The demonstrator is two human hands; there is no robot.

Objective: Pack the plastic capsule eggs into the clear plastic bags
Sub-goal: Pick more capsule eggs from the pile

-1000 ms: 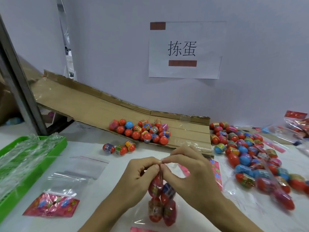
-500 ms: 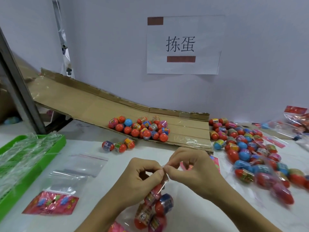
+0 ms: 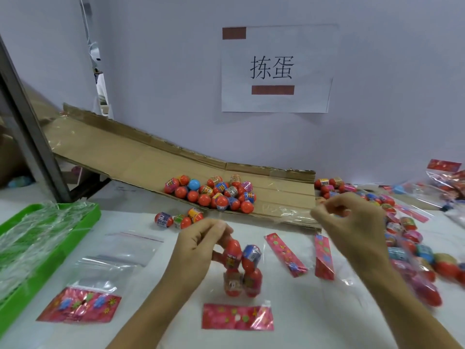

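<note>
A red header card (image 3: pixel 237 317) lies nearest on the white table (image 3: pixel 156 285); just above it the left hand (image 3: pixel 198 250) pinches the top of a clear bag of capsule eggs (image 3: pixel 242 268), four eggs stacked inside, bag hanging upright w/ its bottom near the card. The right hand (image 3: pixel 352 222), raised & apart from the bag, has fingers curled; can't tell if it holds anything. Farther back: empty clear bags (image 3: pixel 110 263) at left beside a green tray (image 3: pixel 52 250), bagged eggs (image 3: pixel 412 250) at right, loose eggs (image 3: pixel 214 192) on a cardboard ramp (image 3: pixel 120 152) under a wall sign (image 3: pixel 274 69).
</note>
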